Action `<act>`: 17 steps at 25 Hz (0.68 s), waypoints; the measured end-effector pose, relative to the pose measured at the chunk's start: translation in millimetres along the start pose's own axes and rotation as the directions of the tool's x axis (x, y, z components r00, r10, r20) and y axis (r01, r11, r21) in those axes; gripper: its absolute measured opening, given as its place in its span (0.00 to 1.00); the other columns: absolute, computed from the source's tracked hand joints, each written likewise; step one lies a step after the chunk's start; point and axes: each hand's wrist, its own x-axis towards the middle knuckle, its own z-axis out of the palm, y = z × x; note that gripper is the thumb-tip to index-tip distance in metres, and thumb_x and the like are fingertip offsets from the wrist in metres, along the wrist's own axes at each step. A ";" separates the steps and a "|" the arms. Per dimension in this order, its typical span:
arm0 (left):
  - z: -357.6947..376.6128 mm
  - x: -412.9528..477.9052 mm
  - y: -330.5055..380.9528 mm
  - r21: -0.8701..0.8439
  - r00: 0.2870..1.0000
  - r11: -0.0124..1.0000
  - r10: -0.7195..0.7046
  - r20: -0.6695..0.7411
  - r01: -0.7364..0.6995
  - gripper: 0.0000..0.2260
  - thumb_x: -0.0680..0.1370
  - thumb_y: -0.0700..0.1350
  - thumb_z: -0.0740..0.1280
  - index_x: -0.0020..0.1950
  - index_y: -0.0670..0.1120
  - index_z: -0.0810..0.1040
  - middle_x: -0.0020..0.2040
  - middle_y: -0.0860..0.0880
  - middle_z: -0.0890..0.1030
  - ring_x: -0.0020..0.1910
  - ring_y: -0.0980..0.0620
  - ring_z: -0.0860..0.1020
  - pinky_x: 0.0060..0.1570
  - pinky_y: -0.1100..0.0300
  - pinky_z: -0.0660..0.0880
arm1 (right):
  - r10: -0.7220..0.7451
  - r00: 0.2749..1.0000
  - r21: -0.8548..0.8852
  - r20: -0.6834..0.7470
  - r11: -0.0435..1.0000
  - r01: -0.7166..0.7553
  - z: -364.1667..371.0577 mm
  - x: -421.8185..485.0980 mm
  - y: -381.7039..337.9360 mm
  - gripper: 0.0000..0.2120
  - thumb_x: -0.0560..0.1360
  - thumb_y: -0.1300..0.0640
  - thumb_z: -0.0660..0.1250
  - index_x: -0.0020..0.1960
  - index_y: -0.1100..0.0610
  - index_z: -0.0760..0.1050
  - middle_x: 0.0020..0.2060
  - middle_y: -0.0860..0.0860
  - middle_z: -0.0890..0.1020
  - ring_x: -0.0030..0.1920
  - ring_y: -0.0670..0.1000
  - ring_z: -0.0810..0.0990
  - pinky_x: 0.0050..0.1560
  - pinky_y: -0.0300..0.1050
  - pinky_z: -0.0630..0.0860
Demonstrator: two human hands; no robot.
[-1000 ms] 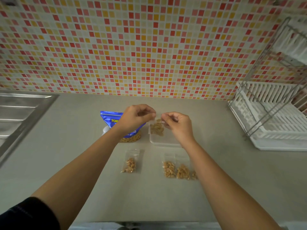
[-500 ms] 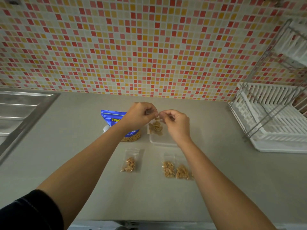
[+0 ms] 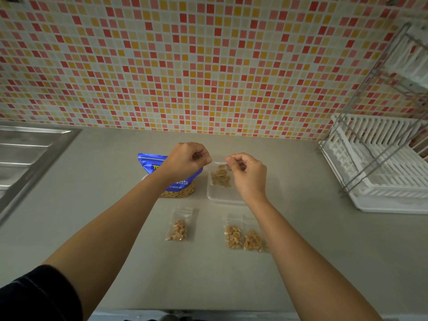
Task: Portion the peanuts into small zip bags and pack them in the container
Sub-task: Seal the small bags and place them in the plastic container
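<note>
The hands have drawn apart: left hand [image 3: 186,161] and right hand [image 3: 249,173] each pinch a top corner of the zip bag [image 3: 220,177], its seal running left-right, hanging mid-frame just above the container [image 3: 218,197], equally near both

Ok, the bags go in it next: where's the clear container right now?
In the head view the clear container sits on the counter, just right of the blue peanut bag, partly under the right hand, beyond the pair of filled zip bags.
</note>
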 end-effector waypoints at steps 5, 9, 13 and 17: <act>17.6 -14.9 -17.7 -0.322 0.990 0.936 -0.128 0.062 0.141 0.06 0.75 0.48 0.67 0.43 0.46 0.75 0.41 0.42 0.81 0.41 0.51 0.78 0.44 0.51 0.73 | 0.146 0.981 0.203 0.129 0.964 -0.171 -0.4 0.2 13.5 0.03 0.74 0.56 0.69 0.43 0.54 0.80 0.36 0.52 0.84 0.39 0.51 0.83 0.45 0.42 0.79; 43.9 -45.4 -30.0 -0.635 0.967 0.729 -0.185 0.174 0.254 0.14 0.73 0.34 0.69 0.45 0.47 0.64 0.42 0.44 0.81 0.40 0.56 0.80 0.42 0.63 0.76 | 0.299 0.916 0.333 0.268 0.863 -0.379 0.6 -9.1 29.2 0.02 0.75 0.59 0.67 0.43 0.56 0.78 0.39 0.54 0.83 0.36 0.45 0.82 0.40 0.36 0.79; 70.4 -72.0 -46.2 -0.621 0.930 0.694 -0.302 0.209 0.365 0.14 0.72 0.30 0.68 0.45 0.47 0.68 0.41 0.44 0.80 0.36 0.56 0.80 0.37 0.63 0.78 | 0.324 0.894 0.063 0.308 0.931 -0.360 2.1 -30.3 67.0 0.02 0.74 0.59 0.68 0.43 0.55 0.80 0.42 0.59 0.84 0.35 0.45 0.81 0.45 0.39 0.79; 102.2 -91.0 -53.6 -0.453 0.886 0.761 -0.411 0.217 0.464 0.06 0.73 0.33 0.69 0.47 0.41 0.79 0.39 0.44 0.80 0.29 0.66 0.77 0.35 0.71 0.75 | 0.238 0.940 -0.286 0.244 0.944 -0.164 12.5 -56.0 89.7 0.05 0.71 0.59 0.70 0.43 0.60 0.83 0.40 0.55 0.86 0.40 0.49 0.82 0.40 0.33 0.70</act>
